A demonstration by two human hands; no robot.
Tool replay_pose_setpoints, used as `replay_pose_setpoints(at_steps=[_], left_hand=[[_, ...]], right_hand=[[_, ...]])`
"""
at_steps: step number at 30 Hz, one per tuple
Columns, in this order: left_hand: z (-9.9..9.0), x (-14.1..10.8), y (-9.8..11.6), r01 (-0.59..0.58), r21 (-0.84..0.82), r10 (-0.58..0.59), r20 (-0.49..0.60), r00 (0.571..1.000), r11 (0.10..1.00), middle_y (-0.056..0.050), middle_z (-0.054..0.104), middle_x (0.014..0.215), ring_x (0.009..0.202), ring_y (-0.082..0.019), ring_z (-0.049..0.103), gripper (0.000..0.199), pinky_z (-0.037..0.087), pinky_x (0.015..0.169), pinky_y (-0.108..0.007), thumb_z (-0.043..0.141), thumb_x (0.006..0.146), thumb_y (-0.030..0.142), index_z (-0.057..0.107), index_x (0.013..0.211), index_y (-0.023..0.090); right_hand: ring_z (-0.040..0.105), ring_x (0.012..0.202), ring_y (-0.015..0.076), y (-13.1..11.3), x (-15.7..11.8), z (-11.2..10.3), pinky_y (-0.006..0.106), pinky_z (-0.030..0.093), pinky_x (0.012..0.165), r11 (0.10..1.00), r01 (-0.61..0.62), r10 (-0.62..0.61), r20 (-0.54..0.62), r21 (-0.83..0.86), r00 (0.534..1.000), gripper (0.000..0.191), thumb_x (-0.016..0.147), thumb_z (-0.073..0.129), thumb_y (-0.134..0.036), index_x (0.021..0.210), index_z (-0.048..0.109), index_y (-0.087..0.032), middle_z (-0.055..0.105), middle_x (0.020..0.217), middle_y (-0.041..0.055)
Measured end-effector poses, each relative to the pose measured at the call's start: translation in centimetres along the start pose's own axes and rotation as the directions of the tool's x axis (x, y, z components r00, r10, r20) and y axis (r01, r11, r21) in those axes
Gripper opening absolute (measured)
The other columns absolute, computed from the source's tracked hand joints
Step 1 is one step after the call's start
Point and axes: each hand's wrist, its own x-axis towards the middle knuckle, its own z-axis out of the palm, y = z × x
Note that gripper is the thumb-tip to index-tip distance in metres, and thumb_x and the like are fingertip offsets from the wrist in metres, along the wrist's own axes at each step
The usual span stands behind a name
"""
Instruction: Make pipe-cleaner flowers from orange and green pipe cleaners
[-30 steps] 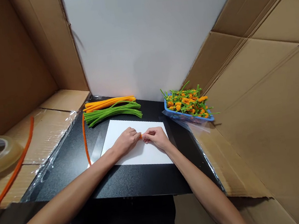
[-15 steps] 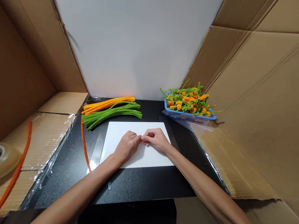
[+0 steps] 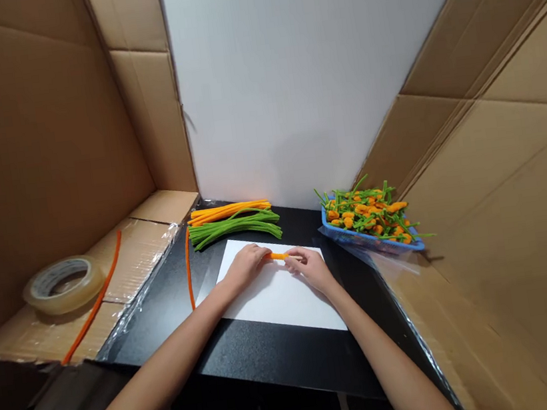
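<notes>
A short piece of orange pipe cleaner lies across the fingertips of both hands, above a white sheet of paper. My left hand pinches its left end. My right hand has its fingertips at the right end. Both hands rest over the upper part of the sheet. Beyond the paper lie a bundle of orange pipe cleaners and a bundle of green ones.
A blue basket of orange-and-green pipe cleaner flowers stands at the right. A long orange pipe cleaner lies on the black board. Another lies on cardboard beside a roll of tape. Cardboard walls flank the board.
My hands have drawn slightly apart, and more of the orange piece shows between them. The whole view has shifted and tilted, with the board lower and further right.
</notes>
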Motion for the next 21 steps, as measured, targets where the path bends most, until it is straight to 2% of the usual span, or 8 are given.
replay_pose_setpoints(at_steps=[1,3,5,7,8,11,14,21], left_hand=[[-0.1,0.0,0.0,0.016,0.010,-0.016,0.005,1.000,1.000,-0.009,0.072,0.093,0.089,-0.021,0.065,0.017,0.051,0.082,-0.033,0.057,0.093,0.015,0.070,0.103,0.015],[-0.2,0.0,0.4,-0.016,0.042,0.015,0.016,1.000,0.999,-0.011,0.072,0.102,0.098,-0.024,0.064,0.022,0.050,0.087,-0.036,0.062,0.090,0.019,0.067,0.112,0.015],[-0.1,0.1,1.3,-0.095,0.084,0.094,0.023,0.995,0.992,-0.014,0.068,0.119,0.110,-0.027,0.061,0.042,0.048,0.094,-0.040,0.068,0.089,0.029,0.059,0.126,0.014],[0.3,0.3,2.5,-0.154,0.111,0.142,0.115,0.983,0.982,-0.014,0.068,0.118,0.110,-0.026,0.062,0.033,0.048,0.094,-0.038,0.061,0.093,0.028,0.059,0.122,0.013],[0.5,0.3,3.0,-0.108,0.135,0.087,0.155,0.984,0.985,-0.013,0.069,0.110,0.102,-0.026,0.064,0.024,0.049,0.088,-0.037,0.056,0.097,0.027,0.062,0.113,0.012],[0.7,0.6,4.0,-0.019,0.174,-0.028,0.264,0.964,0.985,-0.013,0.071,0.098,0.087,-0.026,0.068,0.028,0.049,0.075,-0.035,0.041,0.103,0.030,0.062,0.105,0.011],[0.4,0.7,3.5,-0.056,0.192,-0.003,0.297,0.955,0.980,-0.014,0.072,0.097,0.083,-0.026,0.070,0.030,0.048,0.069,-0.033,0.038,0.103,0.029,0.063,0.106,0.012],[-0.1,0.8,1.7,-0.042,0.245,-0.023,0.259,0.966,0.969,-0.014,0.072,0.091,0.078,-0.026,0.070,0.039,0.046,0.067,-0.032,0.035,0.104,0.038,0.064,0.106,0.012]], right_hand=[[0.062,0.067,0.0165,0.1,0.0,-0.2,0.028,0.048,0.063,0.998,0.033,-0.033,0.008,-0.053,0.999,0.035,0.076,0.073,-0.048,0.090,0.072,-0.016,0.071,0.080,0.0054],[0.060,0.064,0.0175,0.2,-0.2,-0.1,0.029,0.047,0.062,0.987,0.079,-0.079,0.006,-0.137,0.997,0.033,0.081,0.068,-0.049,0.084,0.072,-0.016,0.067,0.071,0.0036],[0.055,0.059,0.0163,-0.1,-0.5,0.3,0.028,0.043,0.059,0.974,0.123,-0.120,0.027,-0.190,0.992,0.035,0.086,0.063,-0.049,0.075,0.070,-0.017,0.063,0.062,0.0018],[0.052,0.055,0.0148,-0.7,-0.9,1.0,0.026,0.039,0.055,0.955,0.169,-0.157,0.069,-0.241,0.985,0.043,0.090,0.057,-0.050,0.063,0.064,-0.017,0.059,0.057,0.0012],[0.051,0.054,0.0142,-1.0,-1.1,1.3,0.026,0.038,0.053,0.948,0.184,-0.167,0.085,-0.260,0.982,0.046,0.091,0.055,-0.051,0.059,0.061,-0.017,0.057,0.055,0.0010],[0.050,0.048,0.0128,-1.6,-1.2,1.4,0.025,0.036,0.051,0.940,0.185,-0.143,0.162,-0.288,0.976,0.052,0.094,0.050,-0.052,0.057,0.059,-0.017,0.056,0.050,0.0008],[0.049,0.043,0.0118,-1.3,-0.5,0.0,0.024,0.037,0.050,0.946,0.156,-0.089,0.234,-0.283,0.968,0.048,0.092,0.052,-0.052,0.062,0.063,-0.016,0.056,0.046,0.0000],[0.052,0.047,0.0135,0.8,1.2,-4.8,0.025,0.038,0.051,0.959,0.070,-0.025,0.164,-0.274,0.986,0.045,0.082,0.060,-0.056,0.072,0.070,-0.014,0.059,0.052,0.0010]])
